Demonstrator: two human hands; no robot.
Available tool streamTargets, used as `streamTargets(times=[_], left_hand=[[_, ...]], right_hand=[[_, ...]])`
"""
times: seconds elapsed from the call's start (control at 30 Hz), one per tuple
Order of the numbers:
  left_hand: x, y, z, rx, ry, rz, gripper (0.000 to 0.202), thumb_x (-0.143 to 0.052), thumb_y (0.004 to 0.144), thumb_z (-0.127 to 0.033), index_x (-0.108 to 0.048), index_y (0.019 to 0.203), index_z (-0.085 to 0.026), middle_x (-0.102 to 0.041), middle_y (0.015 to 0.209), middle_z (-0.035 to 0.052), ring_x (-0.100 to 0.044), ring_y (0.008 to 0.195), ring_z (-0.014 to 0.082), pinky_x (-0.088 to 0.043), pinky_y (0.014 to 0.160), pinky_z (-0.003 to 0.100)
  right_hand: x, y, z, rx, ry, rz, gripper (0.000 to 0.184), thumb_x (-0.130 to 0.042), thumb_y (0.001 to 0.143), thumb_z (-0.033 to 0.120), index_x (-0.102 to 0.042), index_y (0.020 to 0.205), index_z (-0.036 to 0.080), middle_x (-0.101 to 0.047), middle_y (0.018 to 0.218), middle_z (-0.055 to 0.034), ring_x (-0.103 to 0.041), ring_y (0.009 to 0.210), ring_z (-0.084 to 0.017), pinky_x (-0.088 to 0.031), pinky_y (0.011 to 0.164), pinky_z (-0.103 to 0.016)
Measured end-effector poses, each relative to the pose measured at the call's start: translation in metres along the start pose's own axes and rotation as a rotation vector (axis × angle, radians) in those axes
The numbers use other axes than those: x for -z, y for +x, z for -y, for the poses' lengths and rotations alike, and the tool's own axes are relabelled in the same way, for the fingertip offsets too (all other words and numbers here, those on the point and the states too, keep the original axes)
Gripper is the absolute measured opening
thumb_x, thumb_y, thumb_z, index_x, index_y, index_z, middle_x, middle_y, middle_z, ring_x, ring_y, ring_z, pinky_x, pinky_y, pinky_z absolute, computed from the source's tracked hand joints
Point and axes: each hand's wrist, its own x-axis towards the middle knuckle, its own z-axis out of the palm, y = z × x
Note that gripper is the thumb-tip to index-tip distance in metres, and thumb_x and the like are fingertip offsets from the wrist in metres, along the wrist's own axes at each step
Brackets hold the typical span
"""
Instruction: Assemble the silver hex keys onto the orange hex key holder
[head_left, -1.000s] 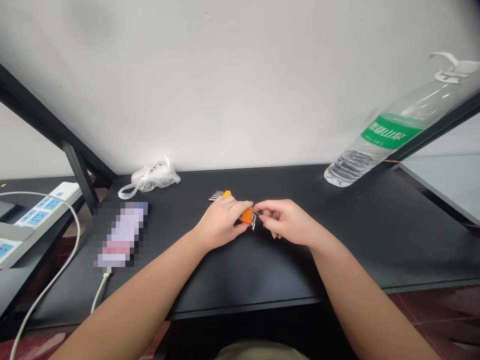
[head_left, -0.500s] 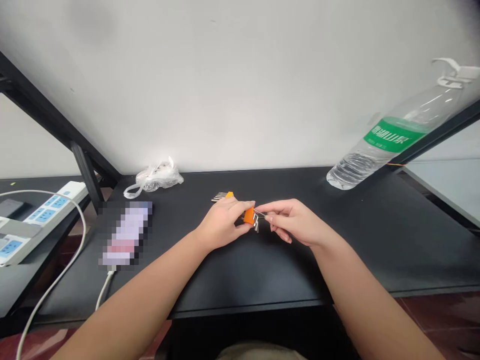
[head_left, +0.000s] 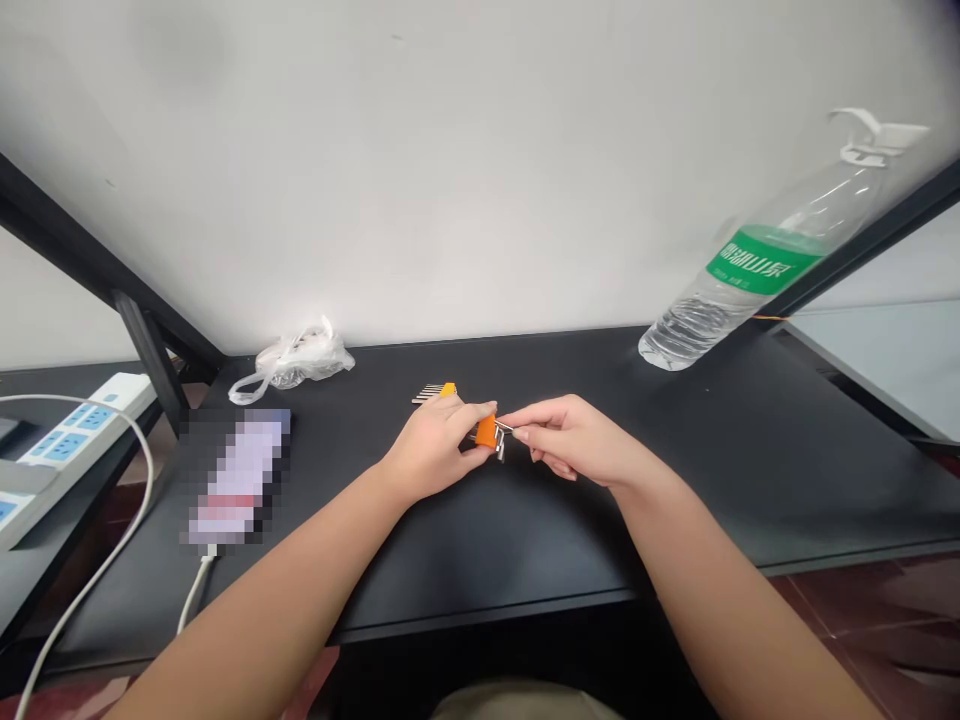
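Note:
My left hand [head_left: 435, 440] is closed around an orange hex key holder [head_left: 487, 431], whose end shows between thumb and index finger. Short bent ends of metal hex keys [head_left: 500, 446] stick out of its right side. Between the thumb and index finger of my right hand [head_left: 574, 440] is a thin hex key [head_left: 505, 428], its far end at the holder. Whether that end sits inside a hole, I cannot tell. Just beyond my left hand, several straight metal rods [head_left: 427, 393] and a second orange piece [head_left: 448, 389] show, partly covered by my fingers.
A large water bottle [head_left: 765, 260] with a green label stands at the back right of the black table [head_left: 570, 540]. To the left are a plastic bag [head_left: 304, 357], a blurred-out phone [head_left: 240, 475] on a white cable [head_left: 196, 590], and a power strip [head_left: 90, 425].
My right hand has come slightly nearer the orange holder, with less of the hex key showing between them. My left hand keeps its grip. The whole view has shifted a little.

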Motion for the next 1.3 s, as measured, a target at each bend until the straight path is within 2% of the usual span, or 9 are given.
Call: streamTargets(times=[0.27, 0.57, 0.83, 0.9, 0.97, 1.03, 1.1, 1.2, 1.3], left_hand=[[0.000, -0.001, 0.001, 0.004, -0.028, -0.018, 0.044, -0.067, 0.092, -0.027, -0.056, 0.135, -0.025, -0.074, 0.103, 0.0049, -0.069, 0.092, 0.0210, -0.056, 0.089, 0.040], [0.001, 0.002, -0.002, -0.153, 0.137, -0.037, 0.041, -0.062, 0.095, -0.025, -0.054, 0.134, -0.019, -0.073, 0.102, 0.0079, -0.070, 0.091, 0.0225, -0.053, 0.088, 0.041], [-0.006, 0.002, -0.009, -0.005, 0.169, -0.040, 0.039, -0.068, 0.088, -0.024, -0.059, 0.126, -0.021, -0.075, 0.107, 0.0066, -0.070, 0.092, 0.0250, -0.053, 0.085, 0.042], [-0.006, 0.002, -0.007, 0.021, 0.172, -0.044, 0.041, -0.068, 0.088, -0.023, -0.059, 0.127, -0.021, -0.075, 0.109, 0.0060, -0.071, 0.096, 0.0256, -0.054, 0.086, 0.042], [-0.006, 0.001, -0.005, 0.047, 0.176, -0.047, 0.040, -0.068, 0.088, -0.023, -0.060, 0.127, -0.020, -0.076, 0.107, 0.0058, -0.071, 0.097, 0.0259, -0.054, 0.090, 0.044], [-0.004, 0.001, -0.001, 0.086, 0.169, -0.042, 0.040, -0.070, 0.087, -0.025, -0.061, 0.126, -0.020, -0.075, 0.104, 0.0055, -0.071, 0.098, 0.0260, -0.053, 0.094, 0.045], [-0.003, 0.000, 0.002, 0.136, 0.156, -0.024, 0.043, -0.072, 0.086, -0.028, -0.061, 0.127, -0.021, -0.075, 0.104, 0.0053, -0.071, 0.100, 0.0263, -0.054, 0.094, 0.044], [-0.001, 0.000, 0.005, 0.195, 0.125, 0.023, 0.050, -0.074, 0.084, -0.030, -0.060, 0.132, -0.024, -0.074, 0.109, 0.0056, -0.070, 0.104, 0.0265, -0.057, 0.089, 0.041], [0.000, 0.001, 0.004, 0.223, 0.090, 0.066, 0.051, -0.074, 0.084, -0.031, -0.059, 0.132, -0.025, -0.074, 0.112, 0.0051, -0.071, 0.105, 0.0259, -0.058, 0.089, 0.040]], right_hand=[[-0.002, 0.002, -0.002, -0.028, 0.129, 0.000, 0.042, -0.072, 0.088, 0.041, -0.076, 0.124, 0.020, -0.060, 0.065, 0.0003, -0.042, 0.040, -0.006, -0.031, 0.036, -0.020], [-0.004, 0.009, -0.003, -0.052, 0.374, 0.021, 0.039, -0.081, 0.081, 0.041, -0.075, 0.109, 0.015, -0.058, 0.062, 0.0021, -0.035, 0.038, -0.003, -0.024, 0.031, -0.017], [-0.032, 0.023, -0.007, 0.088, 0.316, -0.259, 0.037, -0.080, 0.081, 0.050, -0.059, 0.080, 0.019, -0.061, 0.063, 0.0021, -0.044, 0.036, -0.007, -0.034, 0.031, -0.020], [-0.037, 0.020, -0.005, 0.093, 0.313, -0.261, 0.037, -0.077, 0.084, 0.052, -0.062, 0.080, 0.018, -0.061, 0.066, 0.0007, -0.046, 0.038, -0.008, -0.036, 0.033, -0.021], [-0.039, 0.014, -0.002, 0.086, 0.296, -0.186, 0.035, -0.072, 0.088, 0.052, -0.068, 0.093, 0.017, -0.063, 0.071, -0.0003, -0.047, 0.040, -0.008, -0.036, 0.035, -0.022], [-0.036, 0.008, 0.000, 0.071, 0.198, -0.070, 0.039, -0.067, 0.092, 0.051, -0.068, 0.115, 0.020, -0.064, 0.075, -0.0001, -0.045, 0.040, -0.008, -0.036, 0.037, -0.024], [-0.026, 0.005, -0.002, 0.106, -0.006, -0.055, 0.039, -0.062, 0.096, 0.046, -0.066, 0.127, 0.023, -0.065, 0.079, -0.0007, -0.049, 0.046, -0.010, -0.042, 0.045, -0.027], [-0.007, 0.009, -0.010, 0.268, -0.480, -0.251, 0.028, -0.061, 0.095, 0.031, -0.070, 0.121, 0.025, -0.068, 0.100, -0.0054, -0.063, 0.078, -0.018, -0.052, 0.073, -0.033], [0.000, 0.016, -0.020, 0.305, -0.901, -0.221, 0.022, -0.062, 0.091, 0.022, -0.071, 0.111, 0.025, -0.065, 0.112, -0.0078, -0.061, 0.101, -0.024, -0.049, 0.084, -0.035]])
